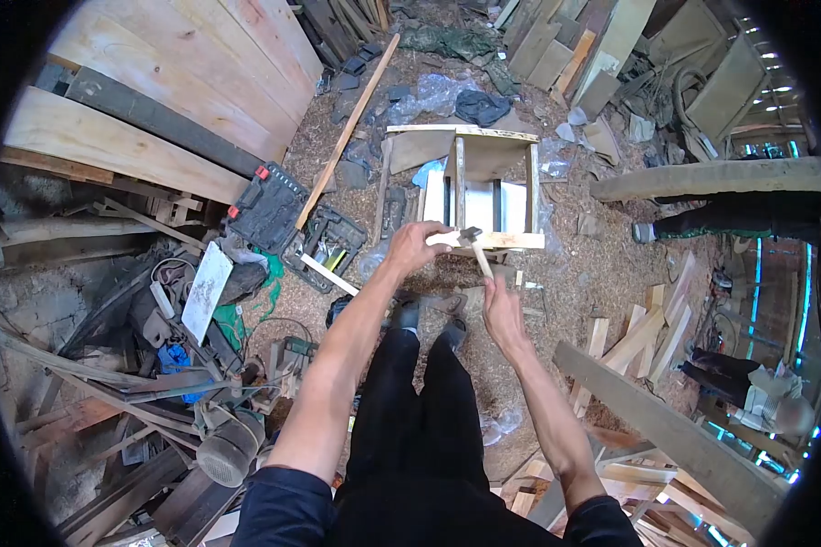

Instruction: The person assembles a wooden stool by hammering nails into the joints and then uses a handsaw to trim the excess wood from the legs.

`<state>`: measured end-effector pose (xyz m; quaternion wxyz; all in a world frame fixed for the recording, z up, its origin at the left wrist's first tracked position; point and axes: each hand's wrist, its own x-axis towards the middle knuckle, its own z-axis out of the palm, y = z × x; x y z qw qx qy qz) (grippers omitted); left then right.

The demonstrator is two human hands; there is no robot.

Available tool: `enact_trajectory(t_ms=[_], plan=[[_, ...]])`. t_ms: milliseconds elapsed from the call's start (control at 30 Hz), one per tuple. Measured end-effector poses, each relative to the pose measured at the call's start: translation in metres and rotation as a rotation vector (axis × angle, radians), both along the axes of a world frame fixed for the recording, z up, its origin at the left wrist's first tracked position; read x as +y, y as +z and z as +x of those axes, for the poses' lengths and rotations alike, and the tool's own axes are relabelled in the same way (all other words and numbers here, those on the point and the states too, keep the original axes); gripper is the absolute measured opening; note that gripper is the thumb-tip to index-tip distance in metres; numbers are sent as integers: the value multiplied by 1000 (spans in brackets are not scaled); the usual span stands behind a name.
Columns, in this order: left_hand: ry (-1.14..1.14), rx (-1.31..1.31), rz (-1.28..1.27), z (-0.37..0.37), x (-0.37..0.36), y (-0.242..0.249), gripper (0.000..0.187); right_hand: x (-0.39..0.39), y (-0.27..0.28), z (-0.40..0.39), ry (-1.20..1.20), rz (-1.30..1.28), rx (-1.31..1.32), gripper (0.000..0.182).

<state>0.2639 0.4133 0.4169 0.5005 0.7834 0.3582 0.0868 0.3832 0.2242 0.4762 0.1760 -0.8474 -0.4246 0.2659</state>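
Frame (460, 182): box-like, of pale timber, divided by a middle bar; white surfaces and dark strips are seen within; set on the littered floor (570, 301). Hammer (482, 256): dark head, pale handle; head placed at the frame's near rail (511, 240), handle clasped in the right hand (504, 314). Left hand (415, 246): set at the rail's left end, apart from the right; whether clamped cannot be told. Case (269, 208): black, red-latched, laid left of the frame.

Dark-headed hammer (483, 259); wooden frame (513, 241) beneath

Strong fisheye curvature (corners black)
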Motion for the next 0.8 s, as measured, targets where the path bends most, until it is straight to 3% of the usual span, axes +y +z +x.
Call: enact_trajectory(t_ms=[67,200,267,467,500,633,700,733,800], plan=[[-11,5,-44,2,-1,-3,38,-1,12,-6,-49,211,-34,24],[2,49,-86,2,-1,7,37,2,10,-9,-100,60,68,25],[-14,15,-59,2,0,4,37,1,-5,-3,43,-8,-33,23],[-29,20,-46,2,1,1,38,3,7,-8,-91,127,81,25],[-22,-10,-74,2,0,1,38,6,6,-7,-34,-26,35,24],[-27,-1,-7,0,1,3,39,9,8,-7,11,40,-6,21],[-26,-3,-31,2,0,-2,39,6,20,-14,-130,206,3,22],[-20,-7,-45,2,1,-5,38,5,18,-14,-131,201,7,22],[-14,-18,-45,1,1,-7,37,4,10,-13,-125,-62,142,24]])
